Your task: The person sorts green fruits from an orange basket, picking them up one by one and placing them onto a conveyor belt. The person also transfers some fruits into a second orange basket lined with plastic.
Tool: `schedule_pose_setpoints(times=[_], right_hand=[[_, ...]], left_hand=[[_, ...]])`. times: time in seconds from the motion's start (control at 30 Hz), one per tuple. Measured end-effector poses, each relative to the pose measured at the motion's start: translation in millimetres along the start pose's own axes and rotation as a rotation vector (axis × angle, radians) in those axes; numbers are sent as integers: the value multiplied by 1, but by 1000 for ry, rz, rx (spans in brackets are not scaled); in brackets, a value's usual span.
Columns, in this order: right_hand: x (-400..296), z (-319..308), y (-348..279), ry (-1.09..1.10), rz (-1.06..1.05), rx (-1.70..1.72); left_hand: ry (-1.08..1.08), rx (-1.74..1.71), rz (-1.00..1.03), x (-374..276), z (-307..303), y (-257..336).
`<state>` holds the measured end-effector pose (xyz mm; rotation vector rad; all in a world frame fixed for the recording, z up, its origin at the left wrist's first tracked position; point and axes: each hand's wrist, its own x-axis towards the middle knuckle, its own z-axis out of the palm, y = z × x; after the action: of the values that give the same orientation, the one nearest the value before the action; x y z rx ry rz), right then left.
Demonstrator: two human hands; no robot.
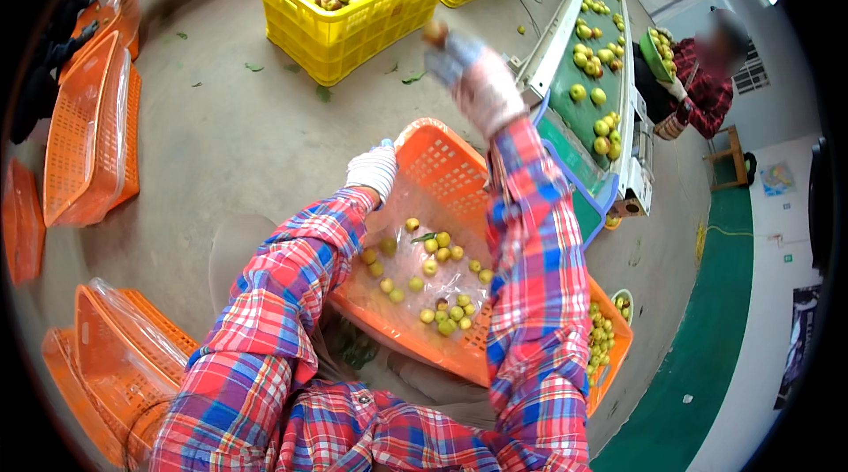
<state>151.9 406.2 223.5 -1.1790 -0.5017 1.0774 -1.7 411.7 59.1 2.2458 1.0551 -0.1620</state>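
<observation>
An orange plastic basket (442, 167) lined with clear plastic film stands tilted before me. Loose on the film lie several yellow-green fruits (430, 267), jujubes by their look, and a green leaf (424, 237). My left hand (373, 170), in a white striped glove, grips the basket's left rim. Beyond the basket, my right hand (474, 74) is raised over the floor, its glove blurred by motion. A brownish-red fruit (435, 33) shows at its fingertips. Part of the basket's right side is hidden behind my right sleeve.
A yellow crate (358, 31) full of fruit stands ahead. To the right, a green conveyor belt (583, 111) carries fruit; beside it a person (702, 74) holds a green basin (654, 58). Lined orange baskets (93, 134) stand left. Another orange crate (613, 366) with fruit stands right.
</observation>
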Motion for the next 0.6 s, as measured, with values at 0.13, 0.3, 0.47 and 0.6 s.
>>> schedule_pose_setpoints(times=[0.13, 0.3, 0.47, 0.6], right_hand=[[19, 12, -18, 1, -81, 52], [-112, -48, 5, -89, 79, -618], [-308, -133, 57, 209, 428, -395], [-419, -168, 118, 248, 249, -880]], left_hand=[[4, -21, 21, -3, -4, 0], [52, 9, -3, 0, -8, -15], [88, 65, 147, 7, 14, -7], [96, -127, 143, 17, 36, -31]])
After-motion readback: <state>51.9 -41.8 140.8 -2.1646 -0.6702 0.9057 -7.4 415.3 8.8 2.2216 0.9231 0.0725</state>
